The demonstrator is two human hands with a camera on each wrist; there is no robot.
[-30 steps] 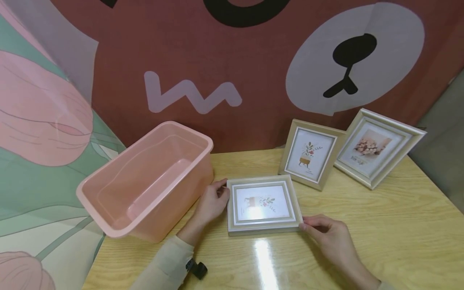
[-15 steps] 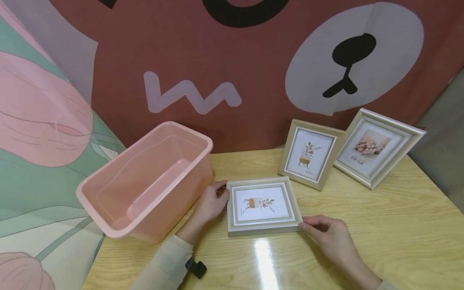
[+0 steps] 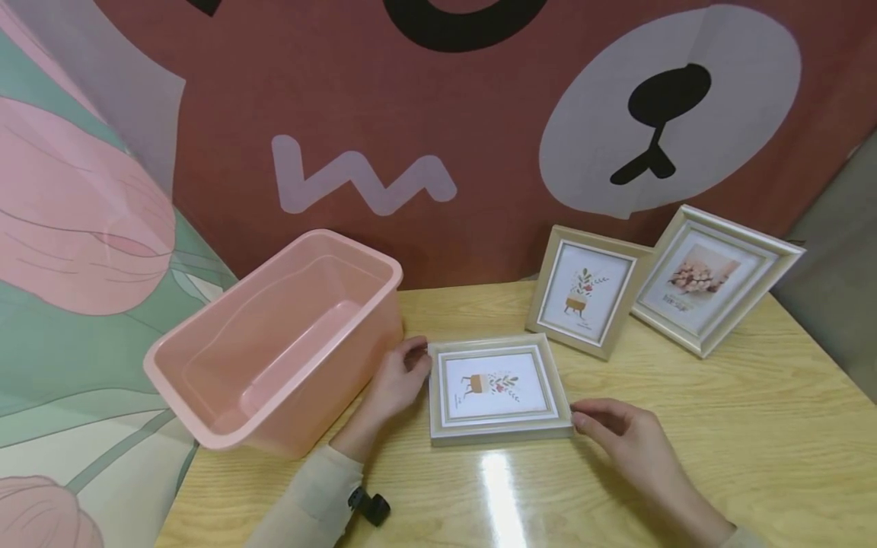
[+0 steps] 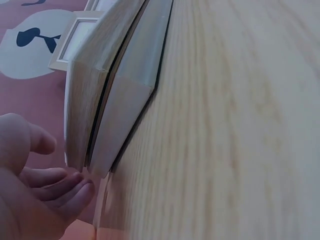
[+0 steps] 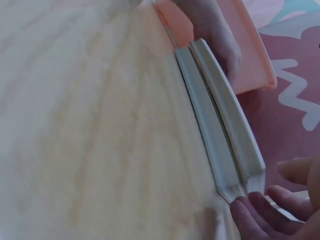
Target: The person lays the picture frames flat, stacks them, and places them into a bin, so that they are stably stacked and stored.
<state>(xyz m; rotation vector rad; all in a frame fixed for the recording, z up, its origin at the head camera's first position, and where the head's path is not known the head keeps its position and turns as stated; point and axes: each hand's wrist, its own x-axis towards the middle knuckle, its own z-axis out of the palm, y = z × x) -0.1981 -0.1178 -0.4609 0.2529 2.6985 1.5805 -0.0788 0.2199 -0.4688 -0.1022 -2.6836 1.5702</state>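
Observation:
Two picture frames lie flat, one on top of the other, on the wooden table in the head view. The upper frame (image 3: 558, 373) has a pale gold and silver border around a plant-pot print. Beneath it the lower frame (image 4: 130, 90) shows only its side, in the wrist views. My left hand (image 3: 396, 383) is at the stack's left edge, thumb and fingers apart, fingertips right at the frames' corner. At the right edge my right hand (image 3: 633, 441) has loosely bent fingers; its fingertips are right beside the near right corner.
An upright tan picture frame (image 3: 615, 304) and a silver-gold one (image 3: 736, 320) stand at the back right. A pink plastic tub (image 3: 356, 373) occupies the left of the wooden table (image 3: 719, 426). A bear-print backdrop (image 3: 479, 243) rises behind the table.
Both hands have loosened from the stack's edges: the right thumb and fingers have drawn slightly right, and the left fingers have spread. The frames have stayed in place.

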